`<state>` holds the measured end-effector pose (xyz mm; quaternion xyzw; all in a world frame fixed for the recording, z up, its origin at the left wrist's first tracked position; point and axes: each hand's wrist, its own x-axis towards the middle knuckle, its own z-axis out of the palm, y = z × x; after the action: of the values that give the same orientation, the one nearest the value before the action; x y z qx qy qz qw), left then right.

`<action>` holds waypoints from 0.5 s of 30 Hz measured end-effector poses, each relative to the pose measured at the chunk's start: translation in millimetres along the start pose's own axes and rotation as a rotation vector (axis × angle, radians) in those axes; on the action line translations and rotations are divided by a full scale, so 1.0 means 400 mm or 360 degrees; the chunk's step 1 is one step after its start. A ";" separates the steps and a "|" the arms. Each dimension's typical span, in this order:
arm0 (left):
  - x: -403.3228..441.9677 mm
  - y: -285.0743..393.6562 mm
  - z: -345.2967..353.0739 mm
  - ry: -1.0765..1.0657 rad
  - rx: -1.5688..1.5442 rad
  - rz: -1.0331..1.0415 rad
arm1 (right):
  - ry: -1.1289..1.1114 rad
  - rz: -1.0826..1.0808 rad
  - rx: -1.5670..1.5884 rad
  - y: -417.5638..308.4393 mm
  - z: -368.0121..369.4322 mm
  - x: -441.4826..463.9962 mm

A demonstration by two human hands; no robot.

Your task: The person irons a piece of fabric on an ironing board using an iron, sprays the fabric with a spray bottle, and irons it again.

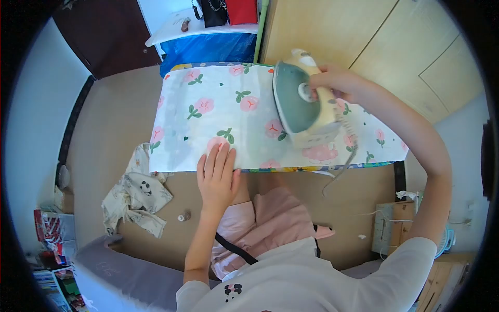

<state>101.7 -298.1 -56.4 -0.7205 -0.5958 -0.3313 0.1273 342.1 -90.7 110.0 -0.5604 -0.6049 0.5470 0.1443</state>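
Observation:
A white cloth printed with pink flowers and green leaves point(174, 119) lies spread over the ironing board point(382, 165), whose patterned cover shows along the edges. My left hand point(217, 171) rests flat on the cloth's near edge, left of the middle, fingers stretched out. My right hand point(337, 83) is wrapped round the handle of a cream and teal iron point(296, 104) over the cloth's right half. The iron leans to one side; I cannot tell whether its sole touches the cloth. Its pale coiled cord point(349, 143) hangs down past the board's near edge.
Crumpled panda-print clothing point(138, 190) and a small bottle point(184, 215) lie on the floor at left. Behind the board stand a white table point(174, 28) with bags and a wooden cabinet point(322, 26). A wooden box point(403, 223) is at lower right.

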 end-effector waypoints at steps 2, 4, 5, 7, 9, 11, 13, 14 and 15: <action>-0.011 0.003 -0.009 -0.0097 0.0053 -0.0013 | -0.0094 -0.0132 0.0015 -0.023 -0.044 -0.041; -0.020 0.006 -0.014 -0.0078 -0.0011 -0.0040 | 0.0042 -0.0197 -0.0294 -0.057 -0.066 -0.085; -0.020 0.004 -0.014 -0.0062 -0.0047 -0.0037 | 0.0179 -0.0288 -0.0573 -0.079 -0.072 -0.102; -0.043 -0.008 -0.001 0.0077 -0.0168 -0.0017 | 0.0255 -0.0332 -0.0702 -0.115 -0.075 -0.127; -0.077 -0.004 0.021 0.0212 -0.0290 0.0016 | 0.0340 -0.0374 -0.0821 -0.127 -0.085 -0.138; -0.117 0.012 0.034 0.0432 -0.0669 0.0091 | 0.0385 -0.0332 -0.0853 -0.133 -0.100 -0.137; -0.127 0.031 0.048 0.0333 -0.0893 -0.0008 | 0.0399 -0.0344 -0.0828 -0.114 -0.101 -0.129; -0.124 0.040 0.057 0.0224 -0.1102 -0.0105 | 0.0403 -0.0364 -0.0793 -0.106 -0.097 -0.125; -0.122 0.045 0.070 0.0240 -0.1115 -0.0107 | 0.0410 -0.0364 -0.0811 -0.101 -0.090 -0.119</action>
<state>124.5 -324.3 -104.2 -0.6740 -0.4584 -0.5715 -0.0946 365.2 -103.4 177.3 -0.5716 -0.7585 0.2823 0.1351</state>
